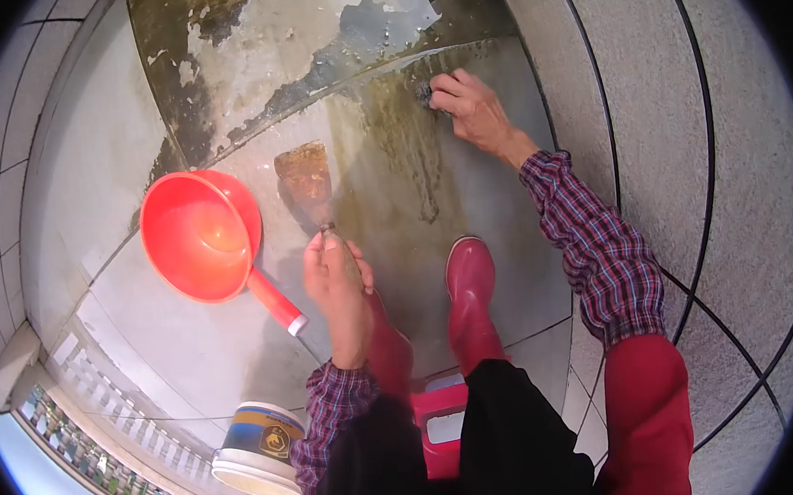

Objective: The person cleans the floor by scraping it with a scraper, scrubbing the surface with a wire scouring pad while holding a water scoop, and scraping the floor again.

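My left hand [336, 275] is closed round the handle of a scraper [305, 173], whose broad, rusty blade points away from me above the floor tiles. To the upper right, my right hand [471, 104] pinches a dark grey scouring pad [423, 94] against a wet, yellow-brown stained tile [398, 142]. Part of the pad is hidden by the fingers. Left of the scraper lies a red plastic dipper [195, 238], its handle angled toward my left wrist. Beyond the stained tile, a patch of flaking, peeling coating [282, 58] covers the floor.
A white bucket [259, 446] with a blue and gold label stands at lower left. Red rubber boots [470, 274] are on my feet, with a red plastic stool [440, 410] between my legs. A tiled wall [652, 92] rises on the right; a white balustrade [131, 395] runs at left.
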Tool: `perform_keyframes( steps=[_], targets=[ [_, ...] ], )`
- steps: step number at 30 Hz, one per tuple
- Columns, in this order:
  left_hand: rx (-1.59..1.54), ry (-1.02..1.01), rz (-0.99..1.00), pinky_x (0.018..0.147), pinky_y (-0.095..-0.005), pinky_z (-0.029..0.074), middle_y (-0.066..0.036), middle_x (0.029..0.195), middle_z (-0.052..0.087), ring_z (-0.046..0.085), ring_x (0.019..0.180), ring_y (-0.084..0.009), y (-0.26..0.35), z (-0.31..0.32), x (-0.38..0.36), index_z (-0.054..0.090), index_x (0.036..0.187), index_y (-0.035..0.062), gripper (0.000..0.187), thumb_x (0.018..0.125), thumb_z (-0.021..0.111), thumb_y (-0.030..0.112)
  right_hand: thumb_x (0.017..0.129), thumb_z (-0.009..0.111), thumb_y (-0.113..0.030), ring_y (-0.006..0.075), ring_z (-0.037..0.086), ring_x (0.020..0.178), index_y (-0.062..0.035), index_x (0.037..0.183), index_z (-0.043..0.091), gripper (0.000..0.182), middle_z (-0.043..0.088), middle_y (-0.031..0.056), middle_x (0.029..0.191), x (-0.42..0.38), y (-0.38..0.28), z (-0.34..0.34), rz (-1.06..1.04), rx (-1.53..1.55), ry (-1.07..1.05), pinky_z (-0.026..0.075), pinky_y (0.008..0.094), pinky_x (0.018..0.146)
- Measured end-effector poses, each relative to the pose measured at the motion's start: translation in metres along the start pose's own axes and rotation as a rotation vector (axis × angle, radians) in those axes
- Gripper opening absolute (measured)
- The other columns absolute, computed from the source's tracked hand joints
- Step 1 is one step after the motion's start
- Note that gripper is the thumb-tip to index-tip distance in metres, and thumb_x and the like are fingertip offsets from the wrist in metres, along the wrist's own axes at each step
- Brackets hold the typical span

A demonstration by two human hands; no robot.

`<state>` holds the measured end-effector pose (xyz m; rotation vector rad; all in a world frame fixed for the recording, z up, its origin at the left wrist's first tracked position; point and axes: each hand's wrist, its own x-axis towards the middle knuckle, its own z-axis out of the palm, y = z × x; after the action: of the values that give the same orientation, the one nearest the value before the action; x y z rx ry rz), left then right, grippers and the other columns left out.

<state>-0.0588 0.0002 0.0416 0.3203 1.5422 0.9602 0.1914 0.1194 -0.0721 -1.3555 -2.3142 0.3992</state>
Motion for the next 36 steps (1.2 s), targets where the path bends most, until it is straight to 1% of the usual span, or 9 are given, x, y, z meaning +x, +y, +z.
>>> perform_keyframes(
  steps=[2, 7, 10, 16, 23, 26, 29, 32, 36],
  targets=[
    [-0.005, -0.023, 0.062, 0.037, -0.0204, 0.030, -0.006, 0.075, 0.051, 0.043, 0.044, -0.0090, -0.001, 0.006, -0.001, 0.043, 0.101, 0.0030, 0.019, 0.093, 0.041, 0.020, 0.056, 0.054, 0.007, 0.0248, 0.048, 0.082, -0.0072, 0.077, 0.051, 0.026, 0.052, 0.0041, 0.097, 0.009, -0.005, 0.003, 0.179, -0.050, 0.120, 0.041, 0.0361, 0.067],
    [0.037, -0.039, 0.029, 0.038, -0.0203, 0.031, -0.006, 0.075, 0.049, 0.043, 0.045, -0.0083, -0.001, 0.016, 0.001, 0.042, 0.106, 0.0014, 0.023, 0.093, 0.042, 0.021, 0.058, 0.060, -0.003, 0.0208, 0.047, 0.082, -0.0101, 0.077, 0.050, 0.023, 0.045, 0.0015, 0.086, -0.106, -0.082, 0.008, -0.128, 0.288, -0.387, 0.040, 0.0325, 0.067],
    [0.047, -0.069, -0.007, 0.037, -0.0200, 0.030, -0.005, 0.075, 0.049, 0.043, 0.046, -0.0076, -0.012, 0.014, 0.000, 0.040, 0.111, 0.0002, 0.029, 0.093, 0.044, 0.022, 0.058, 0.062, -0.002, 0.0186, 0.047, 0.078, -0.0097, 0.070, 0.048, 0.019, 0.049, -0.0001, 0.087, -0.085, -0.066, 0.006, -0.331, 0.234, -0.414, 0.040, 0.0322, 0.063],
    [0.089, -0.039, 0.009, 0.039, -0.0212, 0.031, -0.006, 0.075, 0.050, 0.042, 0.045, -0.0098, -0.002, 0.025, -0.008, 0.043, 0.099, 0.0036, 0.017, 0.094, 0.040, 0.020, 0.058, 0.059, 0.002, 0.0272, 0.047, 0.079, -0.0050, 0.077, 0.052, 0.021, 0.049, 0.0075, 0.084, 0.021, -0.018, 0.004, 0.311, -0.001, 0.193, 0.041, 0.0375, 0.065],
    [0.015, -0.001, 0.016, 0.037, -0.0206, 0.030, -0.006, 0.075, 0.049, 0.043, 0.045, -0.0091, -0.006, 0.022, 0.004, 0.039, 0.111, 0.0011, 0.027, 0.092, 0.043, 0.020, 0.060, 0.061, 0.000, 0.0192, 0.046, 0.082, -0.0113, 0.072, 0.050, 0.020, 0.044, 0.0010, 0.082, -0.100, -0.106, 0.027, -0.307, 0.282, -0.410, 0.039, 0.0306, 0.067],
    [0.044, 0.001, 0.001, 0.039, -0.0213, 0.031, -0.007, 0.075, 0.051, 0.042, 0.044, -0.0104, -0.007, 0.020, 0.000, 0.042, 0.099, 0.0040, 0.017, 0.094, 0.041, 0.020, 0.060, 0.061, 0.000, 0.0211, 0.046, 0.081, -0.0088, 0.072, 0.050, 0.019, 0.044, 0.0030, 0.081, -0.016, -0.047, 0.023, -0.211, 0.173, -0.207, 0.039, 0.0316, 0.066],
    [0.016, 0.022, 0.011, 0.036, -0.0208, 0.031, -0.007, 0.075, 0.049, 0.043, 0.045, -0.0095, -0.008, 0.018, 0.002, 0.039, 0.111, 0.0014, 0.027, 0.091, 0.044, 0.020, 0.062, 0.056, 0.003, 0.0238, 0.046, 0.078, -0.0061, 0.074, 0.049, 0.016, 0.045, 0.0046, 0.081, 0.044, -0.016, 0.022, 0.193, 0.204, 0.195, 0.038, 0.0346, 0.064],
    [-0.008, 0.008, 0.044, 0.036, -0.0208, 0.031, -0.007, 0.075, 0.050, 0.044, 0.045, -0.0094, -0.003, 0.020, 0.004, 0.039, 0.110, 0.0013, 0.027, 0.092, 0.044, 0.020, 0.060, 0.059, 0.000, 0.0215, 0.047, 0.082, -0.0080, 0.071, 0.050, 0.017, 0.045, 0.0025, 0.082, 0.021, -0.055, 0.040, 0.202, 0.110, 0.124, 0.040, 0.0328, 0.065],
    [0.002, 0.008, 0.014, 0.036, -0.0210, 0.031, -0.006, 0.075, 0.049, 0.044, 0.045, -0.0092, -0.005, 0.019, 0.005, 0.039, 0.110, 0.0013, 0.027, 0.092, 0.044, 0.021, 0.061, 0.058, -0.003, 0.0181, 0.047, 0.085, -0.0114, 0.071, 0.050, 0.015, 0.045, 0.0004, 0.084, -0.076, -0.132, 0.043, -0.332, 0.304, -0.360, 0.039, 0.0310, 0.067]
  ],
)
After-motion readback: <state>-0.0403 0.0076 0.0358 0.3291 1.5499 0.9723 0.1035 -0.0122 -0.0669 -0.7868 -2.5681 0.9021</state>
